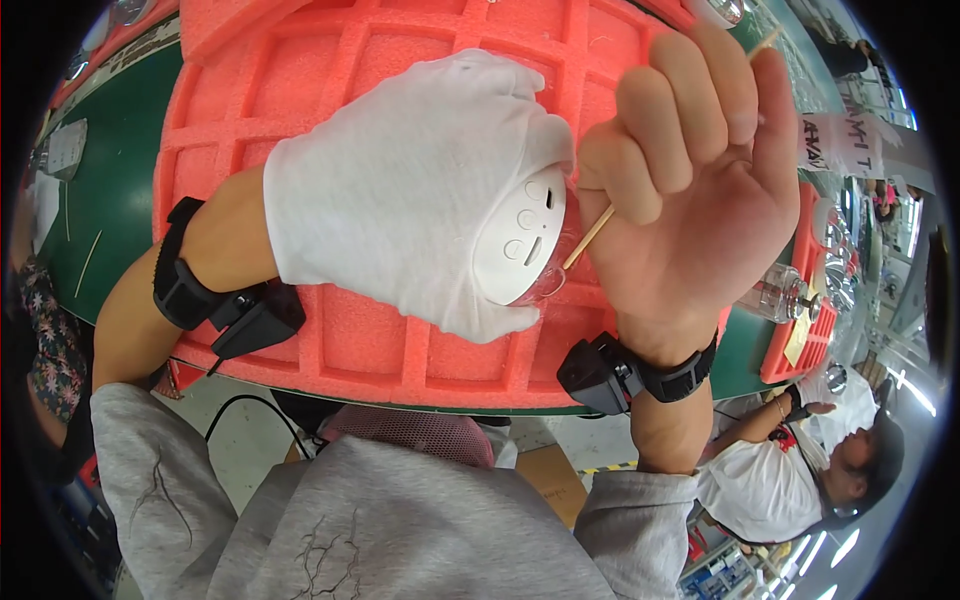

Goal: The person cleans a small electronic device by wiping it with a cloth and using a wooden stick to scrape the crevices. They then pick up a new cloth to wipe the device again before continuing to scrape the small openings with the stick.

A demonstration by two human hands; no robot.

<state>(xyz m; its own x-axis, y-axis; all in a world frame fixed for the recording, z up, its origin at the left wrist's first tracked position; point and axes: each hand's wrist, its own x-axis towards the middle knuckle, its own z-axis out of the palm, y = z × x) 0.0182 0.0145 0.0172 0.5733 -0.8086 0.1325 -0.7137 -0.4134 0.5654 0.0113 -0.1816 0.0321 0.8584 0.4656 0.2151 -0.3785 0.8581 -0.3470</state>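
I saw a factory assembly floor: a green bench carrying orange foam trays with gridded compartments, clear glass parts on another tray, and a co-worker seated alongside.

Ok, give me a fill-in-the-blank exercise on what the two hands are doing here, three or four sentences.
1. The left hand wears a white ____.
2. It holds a round white part over the ____ foam tray.
3. The bare right hand holds a thin wooden ____ against that part.
4. Each wrist carries a ____ strap with a small device.

Missing words: glove; orange; stick; black
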